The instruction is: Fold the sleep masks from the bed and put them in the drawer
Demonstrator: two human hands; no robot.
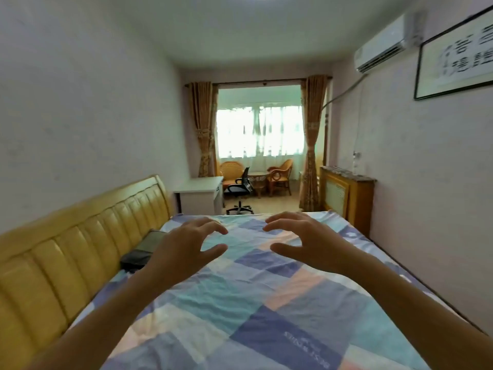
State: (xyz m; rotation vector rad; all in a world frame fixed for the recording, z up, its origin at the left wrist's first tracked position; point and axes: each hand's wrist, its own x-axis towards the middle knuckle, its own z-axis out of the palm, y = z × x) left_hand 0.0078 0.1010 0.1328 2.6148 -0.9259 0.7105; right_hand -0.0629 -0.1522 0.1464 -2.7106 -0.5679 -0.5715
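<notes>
A bed [248,297] with a blue, teal and peach patchwork sheet fills the lower half of the head view. Two dark flat pieces lie on it against the headboard: a black one [135,259] and a grey-green one [153,240] just behind it, likely sleep masks. My left hand [186,244] hovers over the sheet just right of them, fingers curled and apart, holding nothing. My right hand [301,237] hovers level with it further right, also spread and empty. No drawer shows in this view.
A padded yellow headboard [80,244] runs along the bed's left side. Beyond the bed stand a white desk [198,196], a black office chair [240,186] and a wooden radiator cover [346,194] by the right wall. Wicker chairs sit near the window.
</notes>
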